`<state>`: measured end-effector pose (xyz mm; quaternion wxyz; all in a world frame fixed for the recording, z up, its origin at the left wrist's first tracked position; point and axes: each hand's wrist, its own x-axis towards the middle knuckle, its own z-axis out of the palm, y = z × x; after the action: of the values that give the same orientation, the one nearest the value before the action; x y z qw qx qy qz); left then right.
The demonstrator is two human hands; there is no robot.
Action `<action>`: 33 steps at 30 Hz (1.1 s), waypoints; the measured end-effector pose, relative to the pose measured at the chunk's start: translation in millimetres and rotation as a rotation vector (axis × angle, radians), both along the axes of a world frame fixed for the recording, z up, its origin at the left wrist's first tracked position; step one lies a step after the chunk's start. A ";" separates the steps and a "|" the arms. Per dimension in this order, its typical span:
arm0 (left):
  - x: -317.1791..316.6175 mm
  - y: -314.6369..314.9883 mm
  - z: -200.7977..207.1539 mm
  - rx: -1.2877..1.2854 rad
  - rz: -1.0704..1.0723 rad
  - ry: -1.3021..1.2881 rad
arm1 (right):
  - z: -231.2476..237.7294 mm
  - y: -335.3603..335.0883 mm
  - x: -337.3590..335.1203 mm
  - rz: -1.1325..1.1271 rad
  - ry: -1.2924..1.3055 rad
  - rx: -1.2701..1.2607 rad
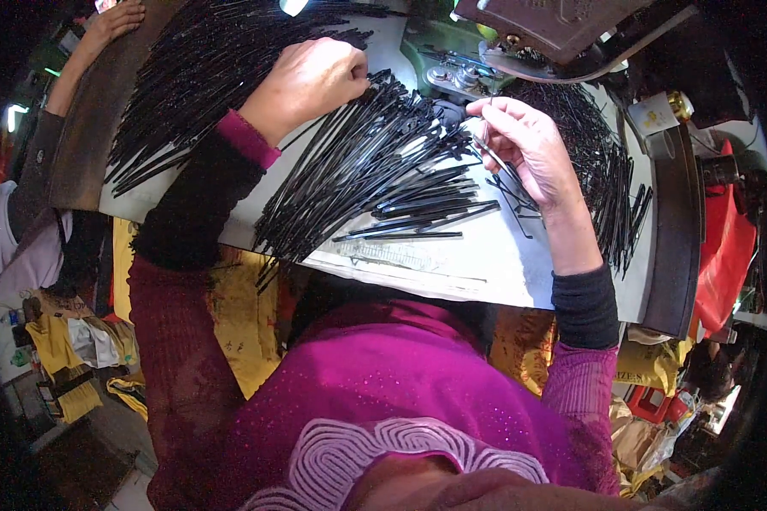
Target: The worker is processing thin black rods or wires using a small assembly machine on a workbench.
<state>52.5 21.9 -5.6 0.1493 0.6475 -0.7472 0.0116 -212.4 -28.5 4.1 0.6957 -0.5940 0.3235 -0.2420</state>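
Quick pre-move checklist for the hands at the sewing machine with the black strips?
1. Right hand has a grip on a strip: ok, fingers pinch a thin black strip near the machine.
2. Left hand steadies the stock: ok, it rests on the fanned pile of black strips.
3. Fingers away from the needle: cannot tell, the needle is not visible under the machine head.
4. Free table surface near the person: ok, a bare white table strip shows.
5. Finished pile on the right stays on the table: ok.
6. Another person's hand at far left: apart from the work, ok.
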 end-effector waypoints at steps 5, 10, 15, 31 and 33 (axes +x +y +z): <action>-2.7 2.4 5.3 -0.007 0.010 0.021 | -1.6 -1.5 0.2 0.024 0.007 -0.007; -14.5 -1.7 18.5 0.007 -0.054 0.230 | 3.8 4.2 4.1 0.067 0.082 -0.040; -30.9 -9.8 18.5 0.141 -0.114 0.531 | 2.9 7.2 10.2 0.108 0.112 -0.042; -54.2 -14.3 27.5 0.208 -0.103 0.678 | 7.9 1.1 7.1 0.064 0.111 -0.126; -56.4 -14.5 29.6 0.192 -0.111 0.673 | 8.4 0.3 7.3 0.058 0.122 -0.148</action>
<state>-3.9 7.5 24.0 0.3262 0.5844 -0.6878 -0.2809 -205.0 -28.2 12.4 0.6357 -0.6665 0.3293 -0.2082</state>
